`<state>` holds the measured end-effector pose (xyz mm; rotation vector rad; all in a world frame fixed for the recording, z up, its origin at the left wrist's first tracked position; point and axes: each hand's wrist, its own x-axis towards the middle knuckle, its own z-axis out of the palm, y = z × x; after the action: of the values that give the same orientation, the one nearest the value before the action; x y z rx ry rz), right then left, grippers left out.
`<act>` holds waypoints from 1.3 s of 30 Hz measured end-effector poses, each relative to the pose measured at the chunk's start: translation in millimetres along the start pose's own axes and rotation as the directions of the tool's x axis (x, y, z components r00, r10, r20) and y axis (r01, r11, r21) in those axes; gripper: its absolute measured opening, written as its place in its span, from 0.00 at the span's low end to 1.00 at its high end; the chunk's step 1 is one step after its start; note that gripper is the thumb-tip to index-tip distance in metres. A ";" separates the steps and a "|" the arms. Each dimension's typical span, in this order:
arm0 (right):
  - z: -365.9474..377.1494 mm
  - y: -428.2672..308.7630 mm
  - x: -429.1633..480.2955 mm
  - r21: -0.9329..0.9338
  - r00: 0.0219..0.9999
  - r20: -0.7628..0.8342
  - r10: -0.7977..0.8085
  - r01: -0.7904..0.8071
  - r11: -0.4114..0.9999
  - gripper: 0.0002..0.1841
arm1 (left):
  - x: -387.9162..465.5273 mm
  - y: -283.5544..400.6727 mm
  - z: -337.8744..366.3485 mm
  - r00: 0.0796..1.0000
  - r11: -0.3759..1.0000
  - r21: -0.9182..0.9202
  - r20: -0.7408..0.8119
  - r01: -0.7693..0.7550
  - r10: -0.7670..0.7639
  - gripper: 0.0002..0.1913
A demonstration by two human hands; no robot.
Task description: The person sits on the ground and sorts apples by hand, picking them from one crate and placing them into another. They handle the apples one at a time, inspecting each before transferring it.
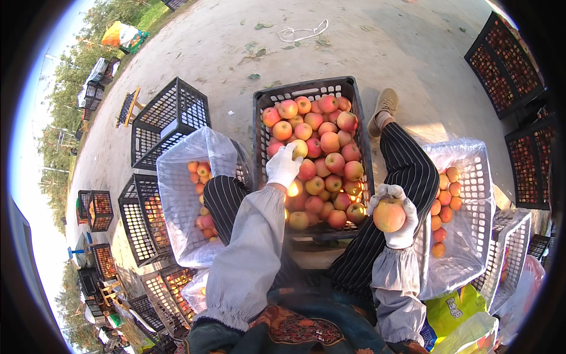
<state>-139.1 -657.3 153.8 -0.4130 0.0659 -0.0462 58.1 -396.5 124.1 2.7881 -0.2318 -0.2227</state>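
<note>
My left hand [283,167], in a white glove, reaches into a black plastic crate [357,108] of red and yellow apples between my legs. Its thumb and fingers are on a yellowish apple [300,149] near the crate's middle, at the top of the heap. My right hand [403,228], also gloved, holds a blushed apple [389,215] over my thigh, beside the crate's near right corner. The fingers curl behind this apple, so its far side is hidden.
Plastic-lined crates with apples stand left [177,221] and right [473,248] of my legs. An open black crate [170,121] is farther left. Stacked full crates [504,66] rise at the far right. White cord [305,35] lies on the concrete ground. A yellow-green bag [455,309] sits near right.
</note>
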 end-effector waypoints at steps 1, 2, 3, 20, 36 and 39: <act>0.1 -0.4 -0.3 -0.005 1.000 0.000 -0.001 0.001 1.000 0.21 | 1.8 4.8 1.5 0.999 0.996 -0.086 0.041 -0.014 0.017 0.22; 0.6 0.0 0.3 -0.008 1.000 0.000 -0.006 0.006 1.000 0.21 | 4.6 12.0 3.5 0.996 0.985 -0.170 0.080 -0.027 0.041 0.22; 1.2 -0.1 0.4 -0.012 1.000 -0.001 -0.009 0.009 1.000 0.21 | 6.4 20.2 5.9 0.990 0.968 -0.249 0.136 -0.011 0.046 0.22; 11.4 1.9 6.1 -0.021 0.998 -0.014 -0.059 0.059 0.998 0.26 | 94.6 43.3 18.4 0.989 0.951 0.308 0.146 -0.011 -0.036 0.22; 16.0 0.0 7.9 -0.049 0.998 -0.052 -0.031 0.029 0.998 0.26 | 146.5 29.8 0.2 0.767 0.854 0.323 0.628 -0.408 0.129 0.27; 14.6 -0.7 7.7 -0.047 1.000 -0.020 -0.022 0.021 0.999 0.27 | 119.9 11.8 -11.8 0.914 0.969 -0.191 0.343 -0.159 0.217 0.25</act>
<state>-130.4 -652.6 167.0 -0.4599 0.0834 -0.0699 175.5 -426.0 123.9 2.5257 -0.5441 -0.6771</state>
